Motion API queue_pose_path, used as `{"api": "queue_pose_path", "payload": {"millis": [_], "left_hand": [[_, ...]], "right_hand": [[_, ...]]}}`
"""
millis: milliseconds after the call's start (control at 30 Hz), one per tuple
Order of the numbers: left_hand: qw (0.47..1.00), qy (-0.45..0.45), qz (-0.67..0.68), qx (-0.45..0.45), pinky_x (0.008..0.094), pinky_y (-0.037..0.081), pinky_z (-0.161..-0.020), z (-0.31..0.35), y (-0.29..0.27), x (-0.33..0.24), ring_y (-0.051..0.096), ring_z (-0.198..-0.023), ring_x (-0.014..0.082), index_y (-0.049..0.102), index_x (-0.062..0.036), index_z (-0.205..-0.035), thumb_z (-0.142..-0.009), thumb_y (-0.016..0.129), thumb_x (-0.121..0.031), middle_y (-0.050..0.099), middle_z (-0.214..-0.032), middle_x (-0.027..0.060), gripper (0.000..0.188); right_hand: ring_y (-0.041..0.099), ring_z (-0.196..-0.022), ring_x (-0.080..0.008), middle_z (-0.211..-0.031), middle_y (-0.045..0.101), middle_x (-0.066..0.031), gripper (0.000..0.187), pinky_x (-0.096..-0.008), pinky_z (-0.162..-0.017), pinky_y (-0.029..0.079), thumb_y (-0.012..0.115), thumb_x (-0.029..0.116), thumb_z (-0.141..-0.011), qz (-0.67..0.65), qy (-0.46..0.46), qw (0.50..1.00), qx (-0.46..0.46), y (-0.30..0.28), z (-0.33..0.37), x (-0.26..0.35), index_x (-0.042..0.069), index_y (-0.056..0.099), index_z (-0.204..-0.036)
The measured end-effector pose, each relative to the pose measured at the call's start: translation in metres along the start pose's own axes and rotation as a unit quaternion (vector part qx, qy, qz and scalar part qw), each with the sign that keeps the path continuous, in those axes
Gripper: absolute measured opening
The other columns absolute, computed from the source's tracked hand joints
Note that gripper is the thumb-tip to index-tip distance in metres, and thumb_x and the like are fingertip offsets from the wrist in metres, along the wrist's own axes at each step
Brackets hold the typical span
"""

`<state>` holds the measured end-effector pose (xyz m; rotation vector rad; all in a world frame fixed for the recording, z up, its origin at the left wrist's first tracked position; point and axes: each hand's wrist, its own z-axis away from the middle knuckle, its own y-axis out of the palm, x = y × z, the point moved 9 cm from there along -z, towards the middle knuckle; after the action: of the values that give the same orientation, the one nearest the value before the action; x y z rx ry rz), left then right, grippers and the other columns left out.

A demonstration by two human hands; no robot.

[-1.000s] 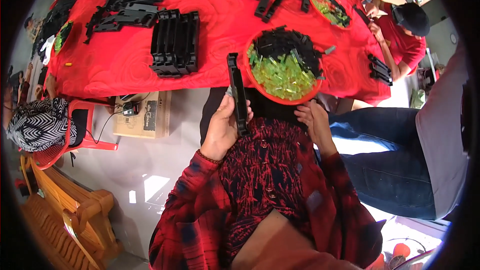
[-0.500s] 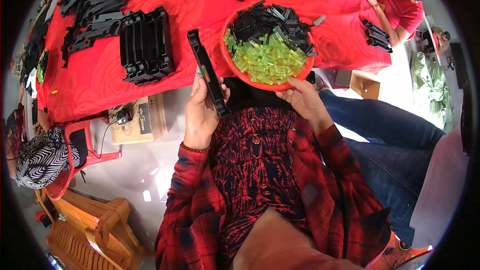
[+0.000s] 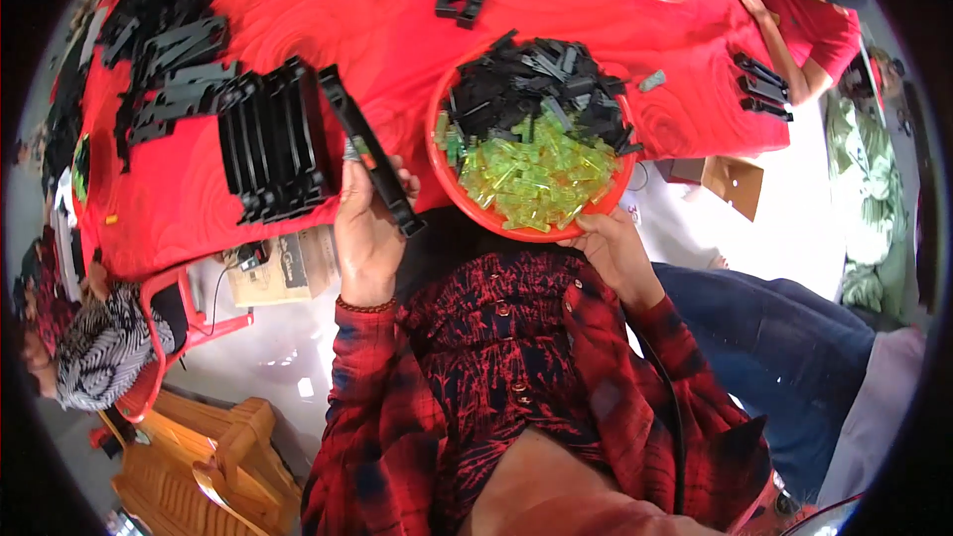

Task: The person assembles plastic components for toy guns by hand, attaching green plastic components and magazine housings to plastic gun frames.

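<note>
My left hand point(image 3: 369, 238) is closed around a long black plastic part point(image 3: 369, 154), held tilted with its upper end close to the stacked parts. A small spot of orange and a silvery piece show along its side, too small to make out. My right hand point(image 3: 617, 246) pinches the near rim of a round red basin point(image 3: 434, 144), its thumb on top and the other fingers partly hidden. Inside the basin, clear yellow-green plastic pieces point(image 3: 536, 174) fill the near half. Small black pieces point(image 3: 531, 74) heap up in the far half.
Left of my left hand, a row of black parts point(image 3: 273, 144) stands packed together on the red-covered table point(image 3: 367, 30). More black parts point(image 3: 184, 60) lie beyond. A person point(image 3: 809, 35) works at the far right. Cardboard boxes point(image 3: 273, 273) sit under the table's edge.
My left hand has carried the black part leftward, away from the basin and closer to the row of parts. My right hand keeps its grip on the rim. The whole view has shifted slightly.
</note>
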<state>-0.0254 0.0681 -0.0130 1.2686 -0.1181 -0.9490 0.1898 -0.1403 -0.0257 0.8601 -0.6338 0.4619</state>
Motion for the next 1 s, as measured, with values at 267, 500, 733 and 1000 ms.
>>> {"api": "queue_pose_path", "payload": {"millis": [267, 500, 733, 1000], "left_hand": [[1.000, -0.005, -0.012, 0.021, 0.0447, 0.050, -0.096, -0.038, 0.008, 0.011, 0.063, -0.097, 0.0251, 0.059, -0.0087, -0.119, -0.104, 0.048, -0.030, 0.065, -0.110, 0.0141, 0.028], [0.999, -0.022, -0.030, 0.032, 0.0483, 0.047, -0.104, -0.052, 0.017, 0.040, 0.065, -0.095, 0.0245, 0.058, -0.0102, -0.117, -0.103, 0.049, -0.029, 0.066, -0.106, 0.0125, 0.025], [0.999, -0.038, -0.011, 0.024, 0.0484, 0.045, -0.106, -0.041, 0.010, 0.043, 0.065, -0.092, 0.0232, 0.058, -0.0076, -0.115, -0.104, 0.047, -0.030, 0.066, -0.104, 0.0127, 0.027], [0.998, -0.049, -0.039, 0.008, 0.0478, 0.043, -0.109, -0.042, 0.013, 0.049, 0.064, -0.093, 0.0232, 0.058, -0.0061, -0.116, -0.104, 0.046, -0.031, 0.066, -0.103, 0.0123, 0.030]], "right_hand": [[0.066, -0.103, -0.0250, -0.119, 0.065, -0.0141, 0.033, -0.0412, -0.085, 0.057, 0.053, 0.004, -0.093, -0.023, -0.012, 1.000, 0.005, 0.005, -0.025, 0.039, -0.002, 0.055, -0.125], [0.066, -0.104, -0.0253, -0.116, 0.066, -0.0152, 0.029, -0.0407, -0.089, 0.055, 0.051, 0.008, -0.095, -0.018, -0.056, 0.998, 0.000, -0.016, -0.064, 0.072, -0.007, 0.057, -0.119], [0.067, -0.098, -0.0222, -0.108, 0.067, -0.0127, 0.024, -0.0403, -0.087, 0.057, 0.051, 0.007, -0.095, -0.019, -0.045, 0.998, 0.033, -0.026, -0.093, 0.076, -0.008, 0.060, -0.112], [0.068, -0.096, -0.0265, -0.114, 0.064, -0.0176, 0.029, -0.0374, -0.086, 0.060, 0.061, 0.008, -0.096, -0.013, -0.014, 1.000, 0.006, -0.010, -0.091, 0.083, -0.013, 0.057, -0.115]]}}
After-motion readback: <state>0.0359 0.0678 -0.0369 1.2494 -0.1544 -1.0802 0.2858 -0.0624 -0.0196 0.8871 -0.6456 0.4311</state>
